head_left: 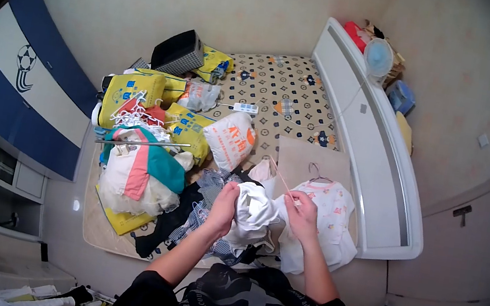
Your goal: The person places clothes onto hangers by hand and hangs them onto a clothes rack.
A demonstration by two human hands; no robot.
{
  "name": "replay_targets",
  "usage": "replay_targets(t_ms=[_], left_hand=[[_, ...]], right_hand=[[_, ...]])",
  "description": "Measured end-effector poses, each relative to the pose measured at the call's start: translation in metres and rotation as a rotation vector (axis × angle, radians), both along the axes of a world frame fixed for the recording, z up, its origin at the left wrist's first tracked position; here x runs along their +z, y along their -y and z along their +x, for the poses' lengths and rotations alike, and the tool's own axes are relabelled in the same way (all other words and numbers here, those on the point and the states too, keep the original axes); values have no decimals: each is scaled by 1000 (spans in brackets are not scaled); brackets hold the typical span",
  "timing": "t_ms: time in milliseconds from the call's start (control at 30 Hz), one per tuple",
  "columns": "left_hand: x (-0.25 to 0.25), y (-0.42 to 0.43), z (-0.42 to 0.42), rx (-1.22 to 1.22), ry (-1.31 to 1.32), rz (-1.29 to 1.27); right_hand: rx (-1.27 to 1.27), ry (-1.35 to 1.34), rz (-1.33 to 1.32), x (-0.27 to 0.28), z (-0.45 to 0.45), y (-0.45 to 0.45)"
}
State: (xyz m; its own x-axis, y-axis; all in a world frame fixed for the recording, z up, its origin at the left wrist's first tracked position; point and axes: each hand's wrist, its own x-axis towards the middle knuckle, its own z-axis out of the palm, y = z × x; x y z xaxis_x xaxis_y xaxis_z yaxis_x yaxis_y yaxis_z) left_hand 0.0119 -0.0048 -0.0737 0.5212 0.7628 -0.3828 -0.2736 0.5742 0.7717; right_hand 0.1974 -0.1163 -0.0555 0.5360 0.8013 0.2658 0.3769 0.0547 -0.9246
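My left hand is closed on the left side of a bunched white garment held above the bed. My right hand is closed at the garment's right side, with a thin pink hanger rising from its fingers. To the right lies a white patterned top with a dark hanger at its neck. Beneath and left of my hands are striped clothes and black clothes. How the hanger sits in the garment is hidden.
Farther left lie a white, pink and green garment, white hangers and yellow bags. A white plastic bag, power strip and dark box rest on the bed. The white headboard borders the right.
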Motion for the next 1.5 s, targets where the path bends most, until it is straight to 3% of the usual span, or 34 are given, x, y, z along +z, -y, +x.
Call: replay_targets(t_ms=[67,133,200,300,433,633,767,800,900,967,1100,1167,1267,1400,1467,1500], left_hand=[[-5,1,-3,64,-99,193],[-2,4,-4,137,-164,383],[-3,2,-5,174,-164,411],[-6,2,-5,209,-253,495],[21,12,-1,201,-470,744],[52,45,8,48,-566,1082],[58,48,6,-60,-434,1332],[62,46,-5,-220,-573,1302],[91,16,-20,93,-582,1664],[121,2,-23,69,-801,1815],[105,-24,-27,-367,-762,1813],[106,-20,-22,-398,-747,1883],[97,-9,-10,-444,-657,1857],[101,-7,-8,-386,-613,1695],[107,-9,-14,-330,-620,1628],[108,-11,-18,-301,-624,1595]], right_hand=[[-9,-195,-3,15,2,8],[77,-202,-109,33,6,28],[198,-167,-151,50,8,49],[407,-332,-253,65,-3,61],[320,-120,-413,68,-16,54],[272,-144,-235,27,-34,32],[291,-439,-98,-13,-36,14],[316,-573,-89,-15,-33,14],[353,-410,-39,13,-26,18],[385,-426,-73,19,-22,17],[389,-360,35,30,-20,12],[316,-337,128,38,-26,7],[404,-366,37,29,-23,4],[340,-183,124,45,-16,4],[90,114,316,41,10,11],[-11,80,326,32,23,16]])
